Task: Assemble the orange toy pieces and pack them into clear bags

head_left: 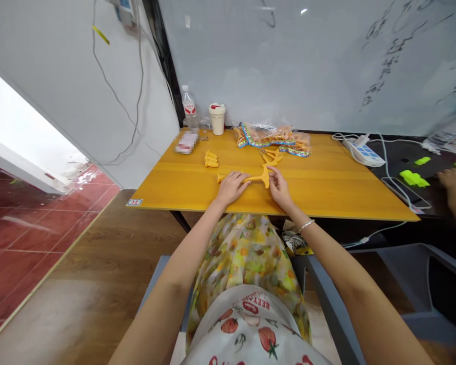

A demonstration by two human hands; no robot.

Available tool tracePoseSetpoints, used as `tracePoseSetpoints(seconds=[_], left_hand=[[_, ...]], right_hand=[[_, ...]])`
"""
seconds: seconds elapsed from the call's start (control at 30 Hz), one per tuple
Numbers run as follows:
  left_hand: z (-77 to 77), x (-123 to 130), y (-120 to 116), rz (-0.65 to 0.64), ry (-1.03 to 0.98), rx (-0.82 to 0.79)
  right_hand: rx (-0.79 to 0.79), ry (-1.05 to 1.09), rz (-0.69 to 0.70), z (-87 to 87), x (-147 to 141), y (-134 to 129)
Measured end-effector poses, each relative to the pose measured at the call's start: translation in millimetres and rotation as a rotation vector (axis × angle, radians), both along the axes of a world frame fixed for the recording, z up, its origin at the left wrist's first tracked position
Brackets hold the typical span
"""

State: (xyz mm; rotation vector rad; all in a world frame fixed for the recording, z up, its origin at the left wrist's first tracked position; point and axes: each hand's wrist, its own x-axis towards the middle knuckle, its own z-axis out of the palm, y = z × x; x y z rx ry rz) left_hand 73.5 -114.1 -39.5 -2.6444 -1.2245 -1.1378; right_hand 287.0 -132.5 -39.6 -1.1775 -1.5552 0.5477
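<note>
A yellow plastic piece (255, 178) with a long ridged shaft and a wide crosspiece at its right end lies sideways near the front of the wooden table (327, 187). My left hand (232, 187) is closed over the shaft, whose left tip sticks out past the fingers. The fingers of my right hand (279, 187) grip the crosspiece end. Behind it are several similar yellow pieces (272, 158). A small group of short yellow parts (211, 159) sits to the left.
Clear plastic bags with yellow pieces (269, 137), a white cup (217, 119), a water bottle (189, 107) and a blurred pink item (186, 142) stand or lie at the back. A power strip (366, 153) is at right, near bright green pieces (414, 178) and another person's hand (454, 178).
</note>
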Motion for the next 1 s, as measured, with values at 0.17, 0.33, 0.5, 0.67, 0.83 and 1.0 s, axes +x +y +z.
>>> tracePoseSetpoints(seconds=[0.17,0.33,0.5,0.67,0.83,1.0], left_hand=[[-1.4,-1,1,-0.041,-0.039,-0.013],[-1.8,-2,2,-0.039,-0.067,-0.011],[-2.7,-2,3,-0.005,-0.074,-0.042],[-3.5,-2,2,0.001,-0.006,-0.089],[-4.8,-3,2,-0.013,0.080,-0.052],[-4.0,-2,2,0.000,0.071,-0.078]], right_hand=[[0.021,-0.026,-0.028,2.8,-2,-2],[-0.011,-0.022,-0.046,5.9,-5,-8],[-0.049,-0.026,-0.025,6.1,-4,-11],[0.038,-0.040,0.007,5.5,-5,-16],[-0.019,-0.057,0.127,1.7,-5,-16],[-0.058,-0.014,0.190,1.8,1,-15]])
